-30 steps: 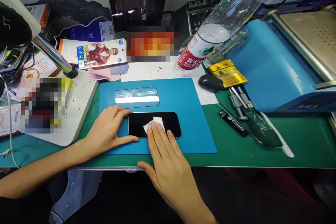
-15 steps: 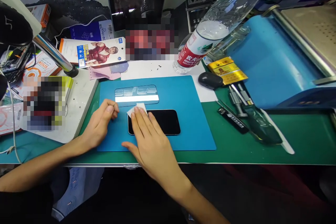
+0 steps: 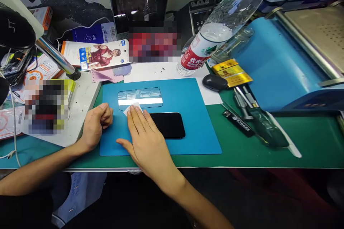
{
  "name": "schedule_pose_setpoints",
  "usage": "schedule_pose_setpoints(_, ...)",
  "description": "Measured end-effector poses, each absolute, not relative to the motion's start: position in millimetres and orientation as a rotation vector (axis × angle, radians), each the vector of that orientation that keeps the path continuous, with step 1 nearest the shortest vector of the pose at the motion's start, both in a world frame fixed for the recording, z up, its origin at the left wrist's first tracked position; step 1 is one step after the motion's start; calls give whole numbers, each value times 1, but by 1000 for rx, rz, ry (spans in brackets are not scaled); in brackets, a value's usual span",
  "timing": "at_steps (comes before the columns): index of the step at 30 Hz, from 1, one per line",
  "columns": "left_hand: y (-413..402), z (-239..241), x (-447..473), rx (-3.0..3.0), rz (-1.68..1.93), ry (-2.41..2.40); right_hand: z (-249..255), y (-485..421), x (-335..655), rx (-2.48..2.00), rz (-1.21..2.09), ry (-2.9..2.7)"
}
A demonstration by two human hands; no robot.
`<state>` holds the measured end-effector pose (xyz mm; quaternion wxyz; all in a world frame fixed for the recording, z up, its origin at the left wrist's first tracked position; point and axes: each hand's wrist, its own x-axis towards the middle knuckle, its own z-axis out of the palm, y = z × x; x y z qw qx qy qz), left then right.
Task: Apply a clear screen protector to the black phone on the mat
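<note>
Glossy black glass, edged by a thin pale frame, forms the flat, round-cornered phone [image 3: 172, 126] lying face up near the middle of a smooth, matte blue rectangular mat [image 3: 199, 132]. Its right part shows plainly; its left end is hidden under the right hand [image 3: 150, 146]. That grip is released and flat: four fingers stretch out together, the thumb spread to the side above the mat, with a small, soft white wipe [image 3: 136, 106] beneath the fingertips at the phone's upper left. The left hand [image 3: 97, 123] sits apart from the phone, at the mat's left edge, its grip clenched into a loose fist; whether anything is inside cannot be told.

Just behind the phone lies a clear, black-rimmed glass panel [image 3: 141, 93], rectangular with rounded corners, carrying a bright white band of reflection. The wipe overlaps its lower left edge in this view; contact is unclear.

Around the mat spreads a green-topped bench [image 3: 303, 136]. Behind stands a ribbed clear plastic bottle [image 3: 195, 55] with a red-and-white label. To the right are a smooth black oval case [image 3: 215, 83], a shiny gold box [image 3: 233, 73] and a large blue machine [image 3: 268, 64] with a curved surface.
</note>
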<state>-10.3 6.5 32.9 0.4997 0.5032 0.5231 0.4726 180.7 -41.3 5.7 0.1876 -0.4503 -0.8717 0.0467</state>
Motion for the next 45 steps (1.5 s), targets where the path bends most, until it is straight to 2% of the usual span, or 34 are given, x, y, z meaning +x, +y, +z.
schedule_pose_setpoints(6, 4, 33, -9, 1225, 1117, 1264, 4, -73, 188, -1268, 122, -2408)
schedule_pose_setpoints(12, 6, 31, -10, 1239, 1127, 1275, 5, -48, 178, -1309, 80, -2404)
schedule_pose_setpoints(18, 6, 31, -9, 1273, 1108, 1269, 5, -72, 189, -1314, 83, -2380)
schedule_pose_setpoints(45, 5, 33, -10, 1324, 1056, 1297, 0, -61, 227, -1387, -4, -2417)
